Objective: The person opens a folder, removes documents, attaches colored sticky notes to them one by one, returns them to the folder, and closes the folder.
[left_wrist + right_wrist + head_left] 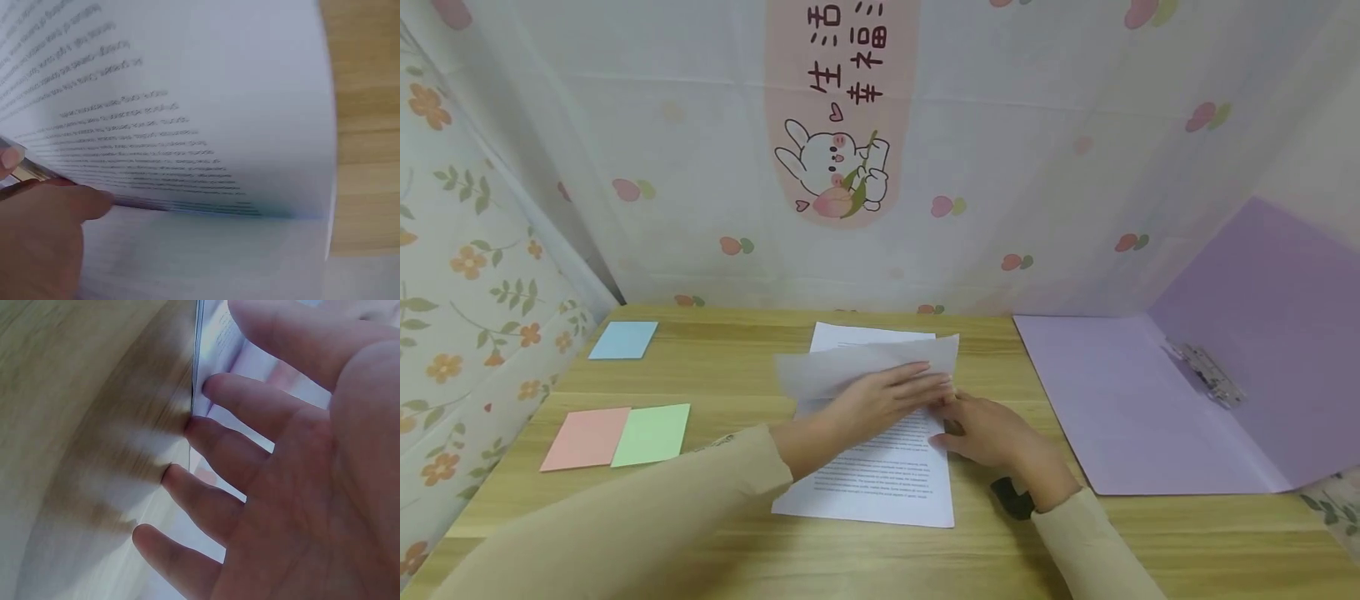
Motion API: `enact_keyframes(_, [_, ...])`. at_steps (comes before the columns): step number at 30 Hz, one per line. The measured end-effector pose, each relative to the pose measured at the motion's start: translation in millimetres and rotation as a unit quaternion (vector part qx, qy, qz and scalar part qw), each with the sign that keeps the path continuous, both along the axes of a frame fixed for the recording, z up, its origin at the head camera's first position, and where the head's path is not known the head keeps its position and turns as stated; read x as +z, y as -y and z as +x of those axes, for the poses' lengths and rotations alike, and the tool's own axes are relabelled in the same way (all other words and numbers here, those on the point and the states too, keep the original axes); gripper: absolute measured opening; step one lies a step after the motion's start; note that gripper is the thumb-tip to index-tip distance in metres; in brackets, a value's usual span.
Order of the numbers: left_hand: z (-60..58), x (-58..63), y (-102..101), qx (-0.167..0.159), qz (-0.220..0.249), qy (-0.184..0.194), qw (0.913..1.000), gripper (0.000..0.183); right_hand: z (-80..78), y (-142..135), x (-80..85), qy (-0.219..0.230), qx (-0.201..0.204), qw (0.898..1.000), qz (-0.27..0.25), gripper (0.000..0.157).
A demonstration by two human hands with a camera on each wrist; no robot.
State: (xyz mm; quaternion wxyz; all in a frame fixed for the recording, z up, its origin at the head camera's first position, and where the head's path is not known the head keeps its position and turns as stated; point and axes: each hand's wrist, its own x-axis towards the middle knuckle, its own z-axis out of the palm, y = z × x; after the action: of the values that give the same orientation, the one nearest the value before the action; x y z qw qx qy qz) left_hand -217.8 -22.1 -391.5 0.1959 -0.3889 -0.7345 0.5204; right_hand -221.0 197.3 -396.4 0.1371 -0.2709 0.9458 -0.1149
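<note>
A stack of printed white sheets (872,479) lies on the table, with a top sheet (820,372) lifted and bent back across its upper half. My left hand (883,396) lies across the stack with fingers fairly straight, pointing right. In the left wrist view its index finger (90,203) touches the paper along the crease where the sheet bends. My right hand (992,429) is at the stack's right edge, near the left fingertips. The right wrist view shows its fingers (219,447) spread and relaxed, tips at the paper's edge and close to the tabletop.
An open purple clip folder (1075,400) lies on the right, its metal clip (1208,375) near the spine. Pink (586,439), green (651,435) and blue (623,340) note pads lie on the left. A small dark object (1011,500) sits beneath the right wrist. Patterned curtains enclose the table.
</note>
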Motion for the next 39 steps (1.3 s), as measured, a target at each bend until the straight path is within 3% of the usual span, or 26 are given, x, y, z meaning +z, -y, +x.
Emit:
enact_keyframes(5, [-8.2, 2.2, -3.8, 0.113, 0.017, -0.021, 0.9933, 0.083, 0.4, -2.6, 1.1, 0.009, -0.006, 1.0, 0.012, 0.055])
enact_keyframes(8, [-14.4, 4.4, 5.1, 0.156, 0.068, -0.002, 0.9853, 0.085, 1.1, -2.1, 1.9, 0.012, -0.014, 1.0, 0.015, 0.055])
enact_keyframes(10, [-16.8, 4.9, 14.5, 0.18, 0.122, 0.024, 0.9757, 0.088, 1.0, -1.0, 2.9, 0.013, -0.018, 1.0, 0.017, 0.055])
enact_keyframes(12, [-18.7, 3.6, 26.2, 0.199, 0.188, 0.059, 0.9601, 0.087, 0.5, 0.4, 3.4, 0.011, -0.019, 1.0, 0.018, 0.054])
enact_keyframes(15, [-18.6, 1.6, 43.3, 0.236, 0.285, 0.13, 0.9199, 0.088, 0.0, 1.1, 3.5, 0.009, -0.019, 1.0, 0.019, 0.054])
enact_keyframes(20, [-15.1, -1.3, 64.2, 0.281, 0.434, 0.246, 0.82, 0.088, 1.0, 1.8, 2.9, 0.012, -0.025, 0.999, 0.023, 0.055])
enact_keyframes(22, [-12.3, -2.7, 70.4, 0.289, 0.474, 0.282, 0.7825, 0.089, 2.1, 2.3, 3.2, 0.016, -0.03, 0.999, 0.022, 0.055])
enact_keyframes(26, [-5.8, -6.0, 83.9, 0.323, 0.512, 0.335, 0.7219, 0.091, 3.7, 3.2, 3.6, 0.02, -0.039, 0.999, 0.022, 0.056])
enact_keyframes(30, [0.1, -7.7, 102.1, 0.363, 0.517, 0.356, 0.6889, 0.092, 3.7, 4.4, 3.4, 0.018, -0.04, 0.999, 0.023, 0.055])
enact_keyframes(35, [7.6, -8.2, 123.0, 0.394, 0.531, 0.354, 0.6617, 0.091, 3.5, 4.7, 3.3, 0.011, -0.033, 0.999, 0.022, 0.055])
enact_keyframes(39, [12.2, -9.0, 130.7, 0.392, 0.556, 0.346, 0.6463, 0.09, 5.3, 2.1, 3.9, 0.016, -0.035, 0.999, 0.031, 0.056])
